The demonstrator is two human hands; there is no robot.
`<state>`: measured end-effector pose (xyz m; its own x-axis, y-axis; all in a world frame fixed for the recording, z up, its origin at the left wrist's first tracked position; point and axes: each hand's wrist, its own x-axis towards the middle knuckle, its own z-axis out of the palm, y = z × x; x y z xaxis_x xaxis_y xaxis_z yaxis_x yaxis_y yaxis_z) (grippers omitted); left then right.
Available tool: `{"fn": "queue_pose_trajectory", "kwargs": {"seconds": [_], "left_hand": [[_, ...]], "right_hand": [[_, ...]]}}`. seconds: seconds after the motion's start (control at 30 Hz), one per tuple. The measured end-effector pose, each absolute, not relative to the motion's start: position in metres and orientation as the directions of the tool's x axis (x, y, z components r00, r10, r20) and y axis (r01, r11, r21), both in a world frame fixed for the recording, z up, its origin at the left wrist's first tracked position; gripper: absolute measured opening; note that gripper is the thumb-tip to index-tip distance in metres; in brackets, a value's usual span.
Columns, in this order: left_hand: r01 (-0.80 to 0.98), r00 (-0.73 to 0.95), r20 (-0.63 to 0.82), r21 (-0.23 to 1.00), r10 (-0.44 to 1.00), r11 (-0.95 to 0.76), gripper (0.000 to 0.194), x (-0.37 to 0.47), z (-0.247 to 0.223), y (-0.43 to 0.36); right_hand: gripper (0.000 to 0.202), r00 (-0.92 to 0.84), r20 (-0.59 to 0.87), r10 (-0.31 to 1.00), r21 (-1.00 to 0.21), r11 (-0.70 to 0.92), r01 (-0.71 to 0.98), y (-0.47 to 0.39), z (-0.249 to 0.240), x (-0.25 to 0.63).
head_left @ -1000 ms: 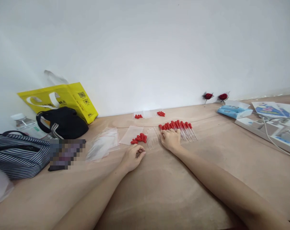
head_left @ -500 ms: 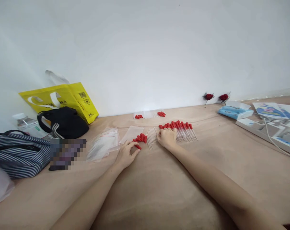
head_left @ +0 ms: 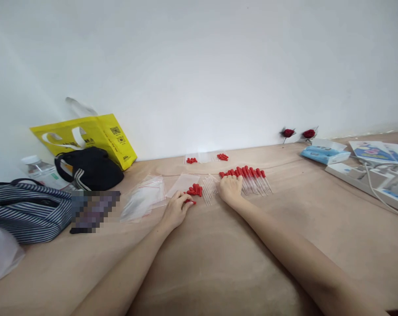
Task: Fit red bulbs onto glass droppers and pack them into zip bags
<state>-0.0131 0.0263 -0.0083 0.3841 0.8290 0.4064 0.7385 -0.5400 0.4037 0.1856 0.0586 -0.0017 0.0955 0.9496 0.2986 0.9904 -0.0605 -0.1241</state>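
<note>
Between the thumb and fingers of my left hand (head_left: 176,210) a red rubber bulb (head_left: 191,202) is pinched low over the table. Just beyond it lies a small pile of loose red bulbs (head_left: 195,190). Thin glass tubes (head_left: 209,188) lie side by side between my two hands. My right hand (head_left: 231,189) is closed, knuckles up, at the left end of a row of glass droppers with red bulbs (head_left: 253,177). Its fingertips are hidden, so what they grip cannot be seen.
Clear zip bags (head_left: 146,195) lie left of my left hand. Bagged red bulbs (head_left: 222,156) rest by the wall. A yellow bag (head_left: 120,147), black pouch (head_left: 93,169) and striped bag (head_left: 34,215) stand left. A tissue pack (head_left: 324,154) and power strip (head_left: 356,175) lie right.
The fingers of my left hand have closed in around the red bulb, which now shows less. My right hand stays by the droppers with little movement. The view has shifted slightly.
</note>
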Motion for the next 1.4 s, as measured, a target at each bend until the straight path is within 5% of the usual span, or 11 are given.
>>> {"fn": "queue_pose_trajectory", "kwargs": {"seconds": [0.17, 0.37, 0.47, 0.93, 1.4], "left_hand": [[0.729, 0.379, 0.494, 0.362, 0.782, -0.582, 0.007, -0.01, -0.005, 0.018], [0.66, 0.496, 0.428, 0.38, 0.756, -0.648, 0.008, 0.002, -0.004, 0.002], [0.632, 0.556, 0.375, 0.39, 0.742, -0.67, 0.008, 0.008, -0.005, -0.003], [0.597, 0.553, 0.389, 0.431, 0.736, -0.677, 0.016, 0.015, -0.008, -0.003], [0.559, 0.502, 0.342, 0.572, 0.794, -0.6, 0.018, 0.029, -0.006, -0.015]], "right_hand": [[0.025, 0.033, 0.348, 0.937, -0.12, 0.01, 0.993, 0.039, 0.002, 0.207], [0.019, -0.416, 0.417, 0.808, -0.142, 0.51, 0.848, 0.006, -0.015, 0.26], [0.019, -0.494, 0.412, 0.766, -0.17, 0.597, 0.784, -0.005, -0.02, 0.278], [0.019, -0.49, 0.364, 0.792, -0.46, 0.61, 0.645, -0.011, -0.019, 0.266], [0.018, -0.29, 0.446, 0.847, -0.563, 0.517, 0.645, -0.027, -0.021, 0.241]]}}
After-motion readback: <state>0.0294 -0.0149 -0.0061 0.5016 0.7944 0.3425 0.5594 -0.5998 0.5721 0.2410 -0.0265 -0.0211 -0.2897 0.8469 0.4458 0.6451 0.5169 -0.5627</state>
